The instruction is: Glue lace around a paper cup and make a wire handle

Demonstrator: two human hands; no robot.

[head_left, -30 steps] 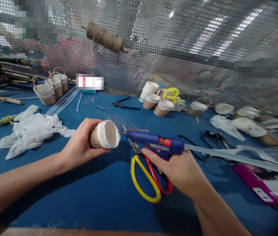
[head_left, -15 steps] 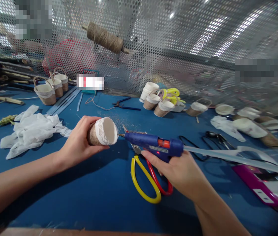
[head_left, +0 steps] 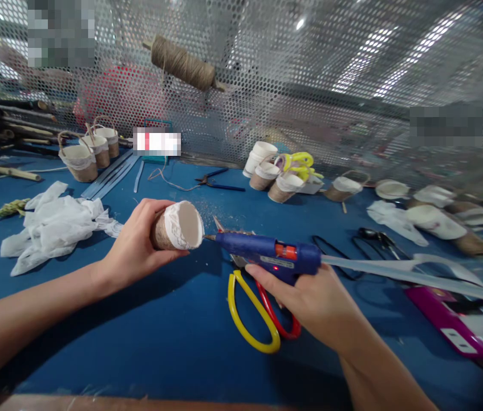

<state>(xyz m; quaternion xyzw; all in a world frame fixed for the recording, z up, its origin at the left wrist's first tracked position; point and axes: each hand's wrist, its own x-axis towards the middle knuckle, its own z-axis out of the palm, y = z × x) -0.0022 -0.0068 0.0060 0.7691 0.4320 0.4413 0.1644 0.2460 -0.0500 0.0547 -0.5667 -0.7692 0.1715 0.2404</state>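
Tilted on its side, a small burlap-wrapped cup (head_left: 176,226) with a white lace rim shows its pale inside toward the right. My left hand (head_left: 136,240) is closed around its base. My right hand (head_left: 309,297) grips a blue glue gun (head_left: 262,251), whose nozzle points left and sits at the edge of the cup's rim; I cannot tell if they touch. A long clear glue stick (head_left: 378,268) runs out of the gun's back. Below the gun lie scissors (head_left: 252,314) with one yellow and one red handle, their blades partly hidden.
White lace fabric (head_left: 59,225) lies at left, near several handled cups (head_left: 79,162) and clear glue sticks (head_left: 108,177). Pliers (head_left: 219,181) and more cups (head_left: 286,187) stand farther back. A purple power strip (head_left: 442,319) is at right. Twine (head_left: 181,63) hangs on the perforated metal screen.
The cup and my left hand have shifted up very slightly. The glue gun stays at the rim, almost unmoved.
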